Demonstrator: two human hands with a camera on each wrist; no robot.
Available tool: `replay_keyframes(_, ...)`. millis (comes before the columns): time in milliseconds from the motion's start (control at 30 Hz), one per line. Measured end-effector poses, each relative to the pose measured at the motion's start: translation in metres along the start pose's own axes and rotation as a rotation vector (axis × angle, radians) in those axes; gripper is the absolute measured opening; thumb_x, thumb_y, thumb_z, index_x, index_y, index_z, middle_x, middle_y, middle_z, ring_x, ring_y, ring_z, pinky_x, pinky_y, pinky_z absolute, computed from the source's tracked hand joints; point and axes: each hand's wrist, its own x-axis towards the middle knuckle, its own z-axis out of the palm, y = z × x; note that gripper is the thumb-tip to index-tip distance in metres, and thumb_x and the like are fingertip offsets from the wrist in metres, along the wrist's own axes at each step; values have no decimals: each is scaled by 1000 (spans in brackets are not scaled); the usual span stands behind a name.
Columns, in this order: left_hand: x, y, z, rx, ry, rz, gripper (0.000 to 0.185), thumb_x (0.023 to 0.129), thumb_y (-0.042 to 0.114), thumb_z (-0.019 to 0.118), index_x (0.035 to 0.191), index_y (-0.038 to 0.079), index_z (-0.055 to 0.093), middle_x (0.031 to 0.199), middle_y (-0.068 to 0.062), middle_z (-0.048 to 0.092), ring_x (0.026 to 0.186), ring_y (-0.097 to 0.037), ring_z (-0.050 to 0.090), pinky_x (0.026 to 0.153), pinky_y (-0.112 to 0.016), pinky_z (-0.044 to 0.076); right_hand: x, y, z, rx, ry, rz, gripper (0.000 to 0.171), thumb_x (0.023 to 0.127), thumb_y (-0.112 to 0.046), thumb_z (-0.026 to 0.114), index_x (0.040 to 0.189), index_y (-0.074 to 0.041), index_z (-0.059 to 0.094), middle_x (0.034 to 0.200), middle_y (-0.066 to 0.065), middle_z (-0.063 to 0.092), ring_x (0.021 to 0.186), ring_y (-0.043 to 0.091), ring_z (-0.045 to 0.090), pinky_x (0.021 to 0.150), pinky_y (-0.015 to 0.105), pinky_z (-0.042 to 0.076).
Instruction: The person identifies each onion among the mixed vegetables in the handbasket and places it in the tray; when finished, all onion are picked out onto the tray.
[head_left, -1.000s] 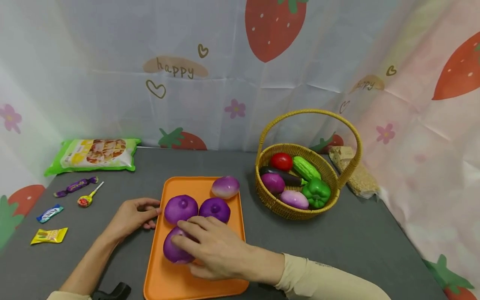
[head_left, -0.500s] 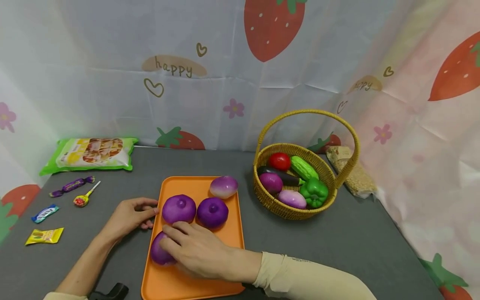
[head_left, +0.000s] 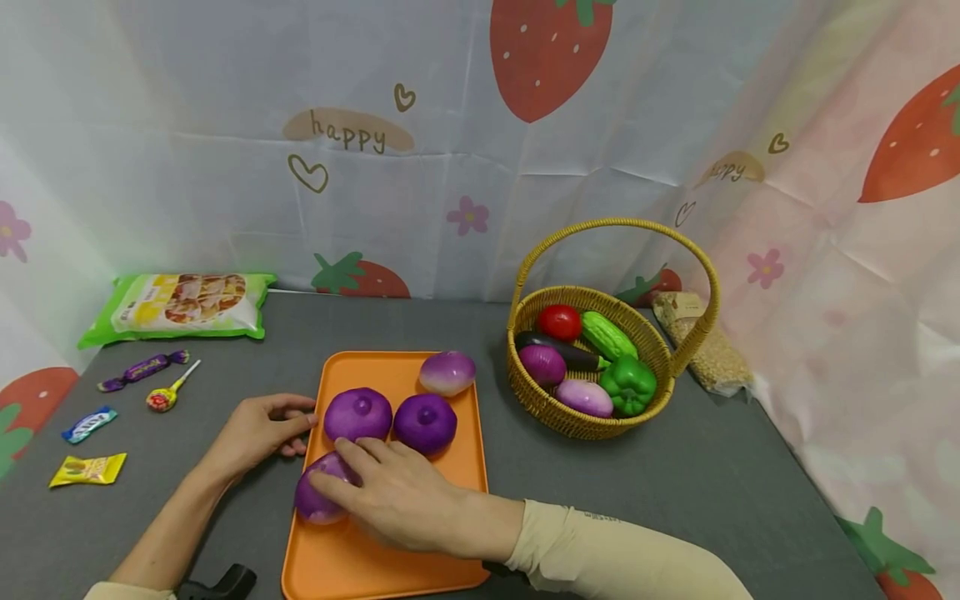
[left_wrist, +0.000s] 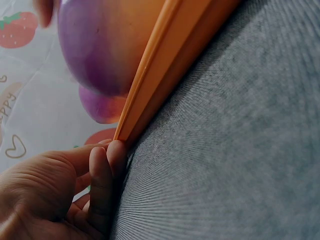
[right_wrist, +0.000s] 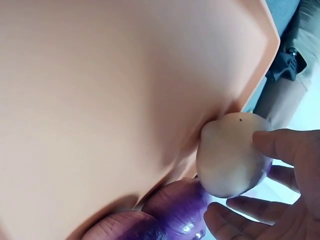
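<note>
My left hand (head_left: 258, 433) stays at the left side of the orange tray (head_left: 390, 575), its fingertips (left_wrist: 112, 152) pinching the rim. In the head view, my right hand (head_left: 408, 504) grips a purple onion (head_left: 318, 492) close to that left rim. From the right wrist, the onion's pale underside (right_wrist: 227, 155) faces the camera, with the thumb on one side and fingers curved round the other. Just behind it sit two darker purple onions (head_left: 358, 417), side by side. Another onion, purple fading to white (head_left: 447, 372), lies in the tray's far right corner.
Right of the tray stands a tall-handled wicker basket (head_left: 570, 425) of vegetables, including a green pepper (head_left: 628, 385). A bag of grain (head_left: 712, 354) lies behind it. To the left are a green snack bag (head_left: 180, 308), a lollipop (head_left: 162, 399) and several wrapped candies.
My right hand has shifted left across the tray, bringing the onion closer to the left rim. The left hand keeps its hold on the tray.
</note>
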Motion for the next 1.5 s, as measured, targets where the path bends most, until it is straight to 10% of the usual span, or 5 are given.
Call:
replay_keyframes(633, -1, -1, 0, -4, -10, -12, 50, 95, 27, 65, 131, -7, 55, 87, -9, 68, 64, -10, 66, 60, -26, 59, -6, 16, -14, 35, 30, 48, 42, 93, -35, 60, 134, -26, 54, 133, 3, 59, 118, 17, 59, 93, 28, 54)
replay_keyframes(1033, 0, -1, -1, -9, -10, 4, 50, 95, 26, 66, 131, -7, 56, 86, -11, 68, 63, -11, 66, 59, -26, 58, -52, 120, -46, 172, 300, 470, 26, 89, -23, 68, 113, -13, 68, 113, 4, 67, 100, 21, 66, 82, 37, 57)
replay_keyframes(1300, 0, -1, -1, -18, -5, 3, 49, 95, 24, 65, 131, -8, 55, 88, -11, 67, 63, -10, 66, 58, -26, 58, -97, 172, -33, 277, 51, 816, 44, 96, -31, 59, 135, -10, 55, 128, 15, 59, 109, 33, 61, 87, 50, 54)
replay_keyframes(1500, 1, -2, -1, -24, -6, 7, 48, 95, 23, 65, 130, -8, 55, 87, -11, 67, 62, -10, 65, 58, -26, 58, -115, 184, -15, 357, -255, 913, 56, 102, -43, 46, 150, -15, 38, 143, 25, 47, 125, 45, 52, 97, 63, 46)
